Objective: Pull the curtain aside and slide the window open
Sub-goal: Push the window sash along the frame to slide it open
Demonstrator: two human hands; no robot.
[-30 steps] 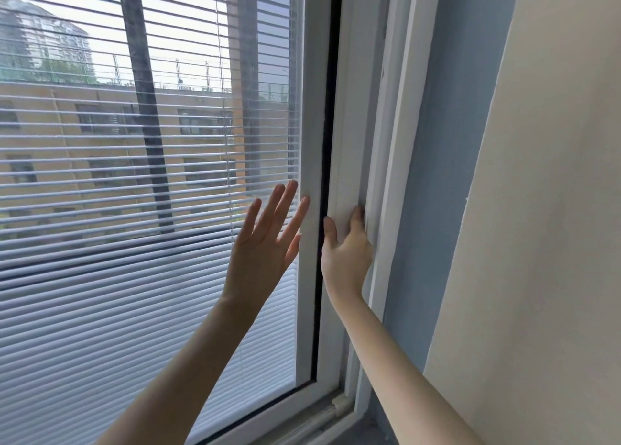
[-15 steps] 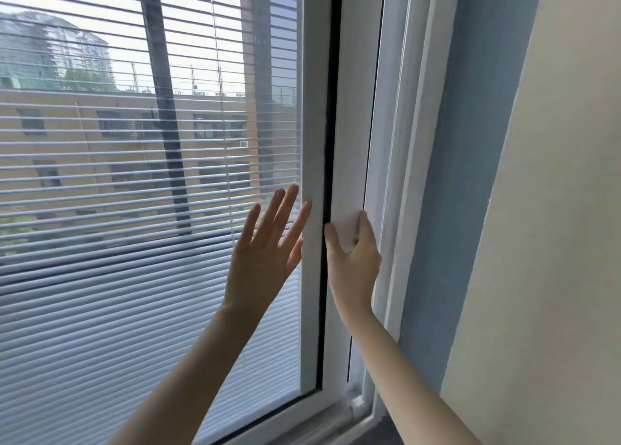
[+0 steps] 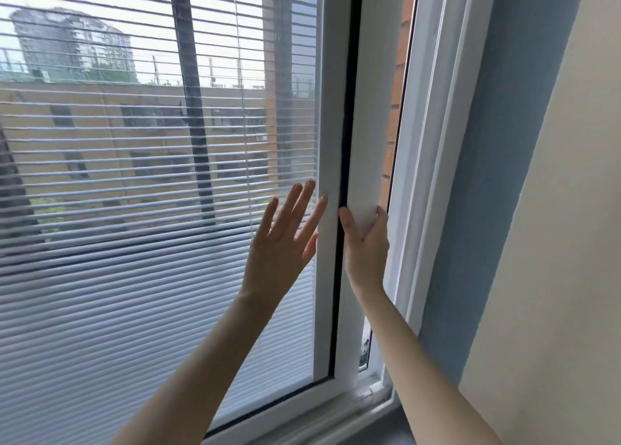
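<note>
Sash [image 3: 364,108] stile runs vertical; gap at its rt edge. Rt hand [image 3: 366,243] wraps stile, thumb on front, so pull goes left. Left hand [image 3: 285,239] spread flat on glass w/ blinds [image 3: 134,175].

Open gap: narrow strip between the window sash [image 3: 366,108] and the outer frame [image 3: 433,142], brick wall [image 3: 398,74] showing through.
In the gap: right hand [image 3: 366,243] gripping the sash edge.
Left of sash: blinds [image 3: 134,175] behind glass, left hand [image 3: 282,243] spread flat there.
</note>
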